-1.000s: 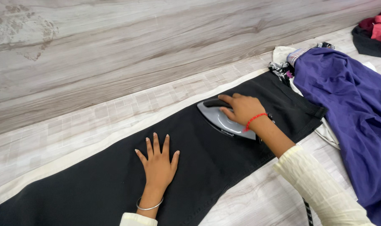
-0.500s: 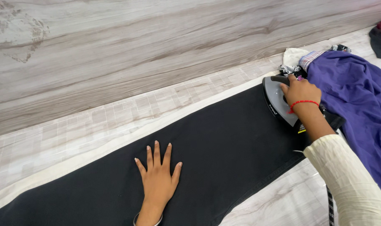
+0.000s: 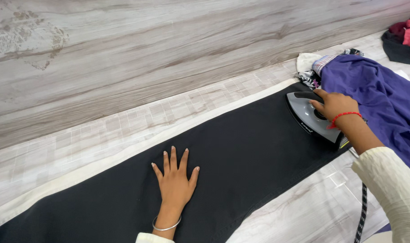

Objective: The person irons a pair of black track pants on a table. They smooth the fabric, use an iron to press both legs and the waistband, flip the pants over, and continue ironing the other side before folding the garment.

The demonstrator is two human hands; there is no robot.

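Head view: left hand point(image 3: 175, 186) lay flat, fingers spread, on the black garment point(image 3: 241, 157) stretched over the floor; right hand point(image 3: 334, 104) gripped the grey iron point(image 3: 309, 119) at its far end, beside the purple cloth point(image 3: 376, 94). Creases hardly showed, so pressing looked well advanced.

From my remote seat this looks like a home or small laundry corner set up for ironing. I see a grey electric iron point(image 3: 314, 119) on black trousers point(image 3: 241, 157) spread over a pale cloth point(image 3: 101, 164) along a wood-grain table point(image 3: 304, 211). Beside them a heap of waiting clothes lies crumpled: a purple garment point(image 3: 380, 99), a checked piece point(image 3: 324, 62), and a red and dark bundle point(image 3: 405, 38) farther off. A wood-patterned wall point(image 3: 169, 49) backs it.
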